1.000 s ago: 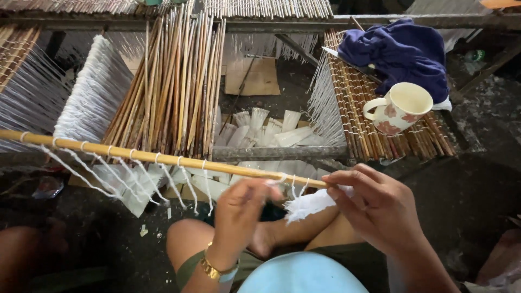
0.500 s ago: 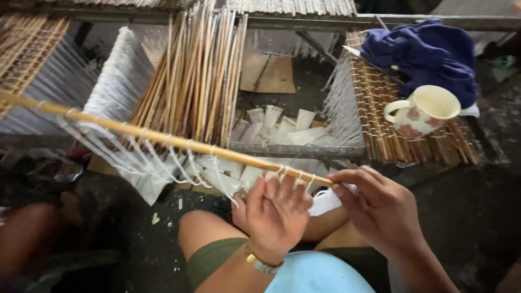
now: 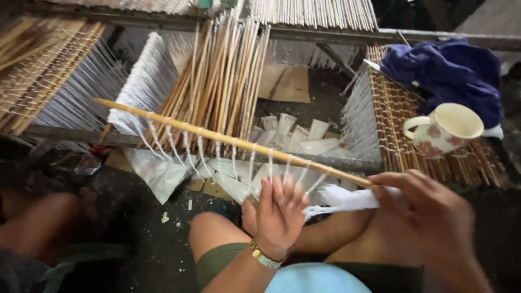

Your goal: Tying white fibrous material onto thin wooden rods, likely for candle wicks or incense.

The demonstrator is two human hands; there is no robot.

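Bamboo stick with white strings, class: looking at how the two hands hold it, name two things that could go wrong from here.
The bamboo stick seems gripped only at its near end by the right hand, so the long free end might dip or swing into the upright stick bundle. The left hand is spread open among the hanging white strings, and fingers could snag or tangle them.

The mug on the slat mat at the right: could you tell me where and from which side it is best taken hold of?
Take the mug by its handle, coming from the left. It stands upright on the slat mat with the handle pointing left and open to reach; the blue cloth crowds the far side behind it.
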